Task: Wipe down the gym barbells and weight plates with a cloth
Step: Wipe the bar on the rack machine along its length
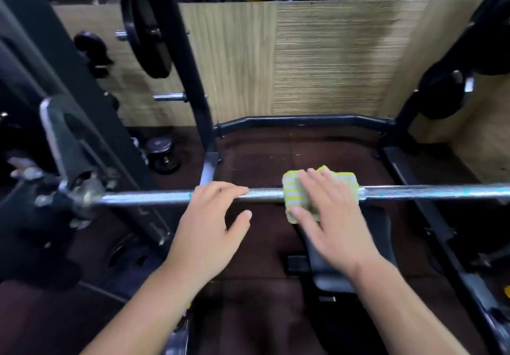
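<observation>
A chrome barbell (149, 198) runs across the view at mid height, resting in the rack. A yellow and white striped cloth (293, 186) is draped over the bar right of centre. My right hand (328, 214) lies flat on the cloth with straight fingers, pressing it onto the bar. My left hand (209, 219) rests on the bar just left of the cloth, fingers laid over the top, thumb free below. A black weight plate (143, 32) hangs on a peg of the rack upright at upper left.
The black rack frame (303, 120) surrounds the area, with uprights at left and right. A bench pad (347, 258) lies below the bar. A dumbbell (162, 153) sits on the dark floor at left. More dark plates (447, 89) hang at right. A wood-panel wall stands behind.
</observation>
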Tool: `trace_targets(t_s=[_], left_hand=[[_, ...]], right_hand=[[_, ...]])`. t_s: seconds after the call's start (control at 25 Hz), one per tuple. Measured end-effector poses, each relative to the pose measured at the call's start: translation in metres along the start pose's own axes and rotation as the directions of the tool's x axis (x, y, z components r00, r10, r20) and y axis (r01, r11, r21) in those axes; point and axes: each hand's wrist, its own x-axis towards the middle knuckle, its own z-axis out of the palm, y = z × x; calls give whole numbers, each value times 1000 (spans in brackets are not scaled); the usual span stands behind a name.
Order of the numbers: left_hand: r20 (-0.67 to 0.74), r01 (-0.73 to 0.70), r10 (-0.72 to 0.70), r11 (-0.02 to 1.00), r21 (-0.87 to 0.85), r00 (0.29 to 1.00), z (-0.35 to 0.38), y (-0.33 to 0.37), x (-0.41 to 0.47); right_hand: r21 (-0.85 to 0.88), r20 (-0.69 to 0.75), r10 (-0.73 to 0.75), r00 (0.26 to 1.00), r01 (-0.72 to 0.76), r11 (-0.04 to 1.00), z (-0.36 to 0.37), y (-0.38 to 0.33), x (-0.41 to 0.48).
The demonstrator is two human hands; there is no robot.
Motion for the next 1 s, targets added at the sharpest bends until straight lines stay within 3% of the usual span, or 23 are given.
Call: trace_targets(t_s=[0.16,0.4,0.76,1.0], left_hand=[[-29,90,-88,993,79,996,-22,-22,-21],[-88,148,-137,979,137,987,-59,-61,-23],[-61,186,-180,976,115,982,-99,-128,-33],[-70,196,-191,978,67,979,-129,-166,-46]], right_hand=[[-85,-142,11,990,-23,996,10,2,6],[-172,-213,28,977,-66,983,53,-56,24],[-256,-168,-99,981,54,965,127,-184,57],[-314,-59,-202,978,174,933,181,-271,83]])
